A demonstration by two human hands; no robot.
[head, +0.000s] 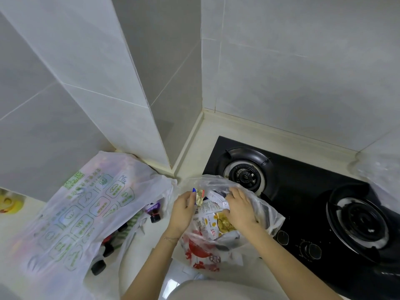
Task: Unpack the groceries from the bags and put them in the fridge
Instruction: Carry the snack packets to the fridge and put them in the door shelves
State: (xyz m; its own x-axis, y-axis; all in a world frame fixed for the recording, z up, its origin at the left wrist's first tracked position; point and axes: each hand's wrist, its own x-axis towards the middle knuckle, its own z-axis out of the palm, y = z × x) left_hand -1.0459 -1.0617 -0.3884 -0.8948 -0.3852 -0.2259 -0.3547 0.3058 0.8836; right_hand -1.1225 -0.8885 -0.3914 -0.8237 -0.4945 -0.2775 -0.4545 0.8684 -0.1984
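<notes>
Fingers (188,199) of the left hand (183,210) pinch a small gold packet (198,197) at the mouth of the clear bag (271,214), and the right hand (240,207) is palm-down beside it, fingers bent in among the packets (216,224); whether they've got hold of one, I can't tell. We're in the unpacking step by the look of it, first bag barely emptied. That bag sits on the tabletop (194,148), its far side over the edge of the stove (303,191). Off to the left the printed bag (75,213) lies slumped, bottles (154,213) poking out. Next up, I'd say: lift the gold packet clear of the film, steady the bag with the other hand, then carry it to the fridge, which isn't in view. Both forearms angle in from below, wrists close together.
</notes>
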